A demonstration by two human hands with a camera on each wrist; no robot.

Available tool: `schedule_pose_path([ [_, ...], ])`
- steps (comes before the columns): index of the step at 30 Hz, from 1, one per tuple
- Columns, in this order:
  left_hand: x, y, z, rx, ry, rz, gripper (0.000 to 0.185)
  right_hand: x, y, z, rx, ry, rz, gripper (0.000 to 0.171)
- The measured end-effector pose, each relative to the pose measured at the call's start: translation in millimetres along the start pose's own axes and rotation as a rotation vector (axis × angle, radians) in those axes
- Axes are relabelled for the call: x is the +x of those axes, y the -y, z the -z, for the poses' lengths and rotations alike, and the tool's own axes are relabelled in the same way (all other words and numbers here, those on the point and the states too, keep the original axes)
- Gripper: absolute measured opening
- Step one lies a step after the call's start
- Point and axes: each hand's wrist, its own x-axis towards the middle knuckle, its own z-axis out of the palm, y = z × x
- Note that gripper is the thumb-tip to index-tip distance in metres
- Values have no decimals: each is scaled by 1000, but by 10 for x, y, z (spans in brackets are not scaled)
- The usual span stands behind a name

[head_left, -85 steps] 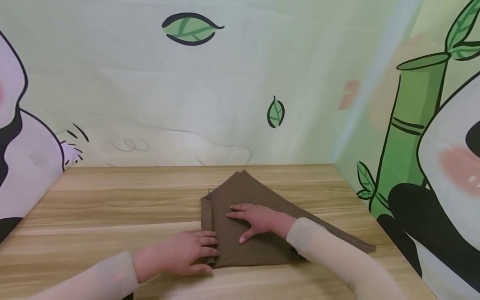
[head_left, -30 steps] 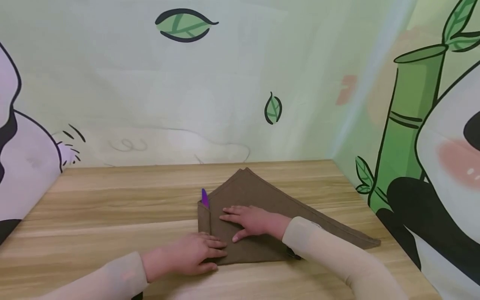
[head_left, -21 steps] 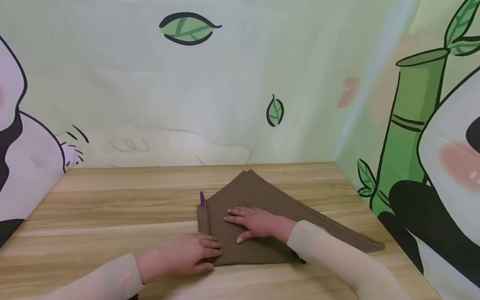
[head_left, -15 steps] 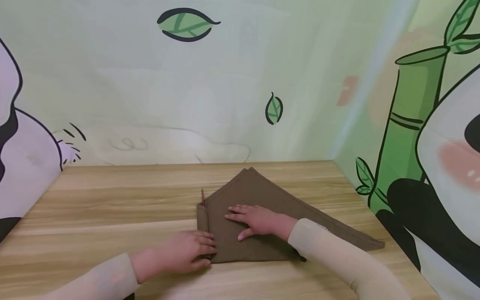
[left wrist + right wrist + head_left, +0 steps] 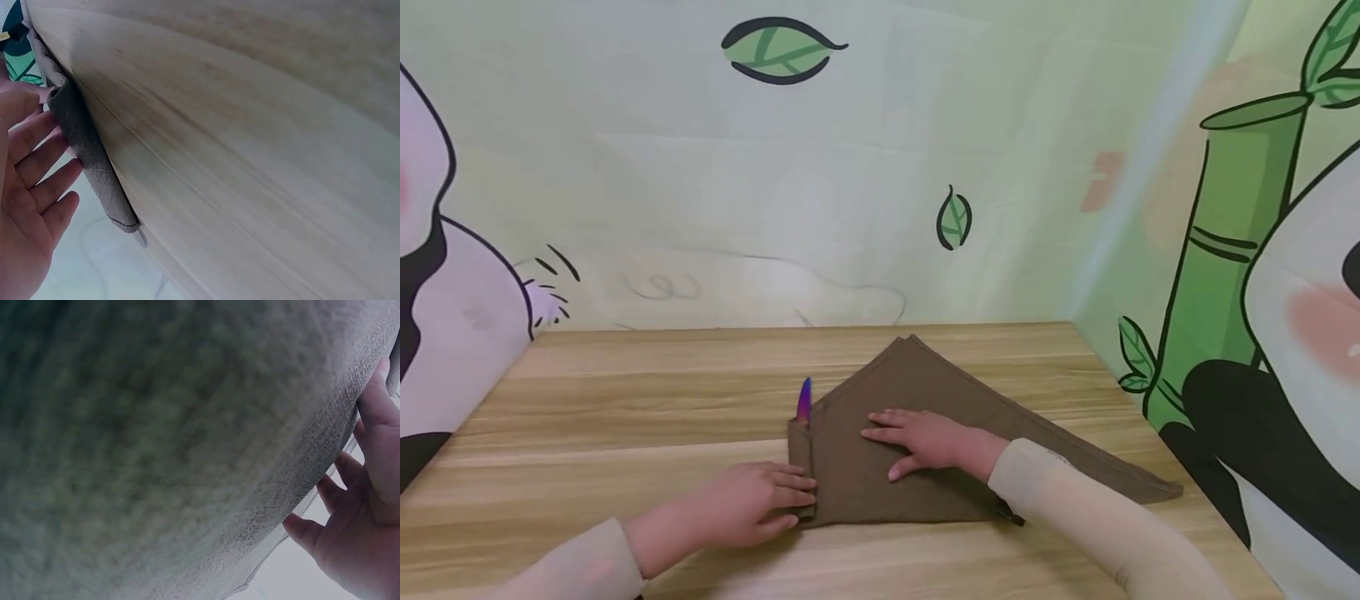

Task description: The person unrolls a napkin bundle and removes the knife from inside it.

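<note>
1. Nearest, the left hand (image 5: 752, 510) lies with straight fingers (image 5: 37, 169) against the rolled left edge (image 5: 801, 475) of the brown woven cloth napkin (image 5: 940, 433), gripping nothing.
2. Just beyond, the right hand (image 5: 928, 440) lies open and flat on the middle of the napkin, fingers spread and pinning the layers.
3. The napkin lies on the pale wood-grain tabletop (image 5: 625, 417), folded into a triangle whose point faces the far wall. A thin purple blade-like tip (image 5: 804, 402) sticks out of the far end of the roll; what it belongs to is hidden.
4. The step in hand looks like rolling the left side over that slim object. The next move likely calls for the left fingers to turn the roll further right while the right palm gives way without loosening the fold.
5. The cloth is coarse, matte and soft, with stitched hems; the table is smooth.
6. Farthest, a printed backdrop (image 5: 850, 167) shows leaves, bamboo and pandas.
</note>
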Motion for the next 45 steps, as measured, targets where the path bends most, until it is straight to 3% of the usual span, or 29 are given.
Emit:
schedule_pose_path([
  [6, 7, 15, -4, 7, -37, -10, 26, -45, -19, -18, 33, -37, -17, 73],
  [12, 87, 68, -15, 96, -235, -123, 6, -44, -25, -21, 11, -97, -60, 68],
  [14, 120, 69, 7, 115, -242, -124, 7, -48, -19, 2, -5, -122, -63, 66],
  [21, 221, 14, 50, 117, -81, -70, 22, -5, 65, 85, -4, -154, -43, 63],
  [31, 281, 0, 5, 116, -8, -95, 27, 205, 240, 99, 10, -103, -39, 66],
  [40, 318, -49, -22, 13, 172, -22, 47, 297, 281, 25, -1, -25, -52, 73],
  [45, 254, -31, -35, -26, 181, -12, 51, 311, 274, -3, 20, -2, -72, 75],
])
